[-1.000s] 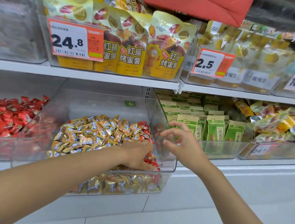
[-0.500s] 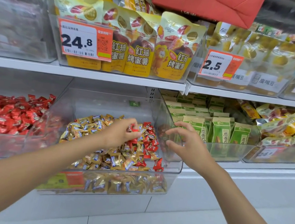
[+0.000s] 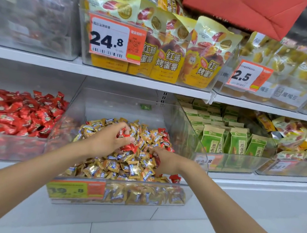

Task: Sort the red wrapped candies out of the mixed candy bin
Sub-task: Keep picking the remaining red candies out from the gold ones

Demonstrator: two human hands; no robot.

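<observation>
In the head view the left hand (image 3: 110,140) sits over the middle of the mixed bin (image 3: 183,123), its fingers curled round a small clutch of red candies (image 3: 129,146), with red wrappers showing between fingers and thumb. The right hand (image 3: 165,162) is just beside it, fingertips buried in the gold candies (image 3: 124,167) near a red wrapper. I cannot tell whether it pinches that one or only rakes the pile, as the fingers are hidden. The sort looks partly done: gold fills most of the bin, yet a patch of reds lies along its right side beyond the hands, and one more sits at the front right corner by the rim. The neighbouring left bin (image 3: 7,149) holds only reds and is the likely drop for this handful. What is left, by my reckoning, is to carry the clutch over, then clear the right-side patch and any reds under the gold
</observation>
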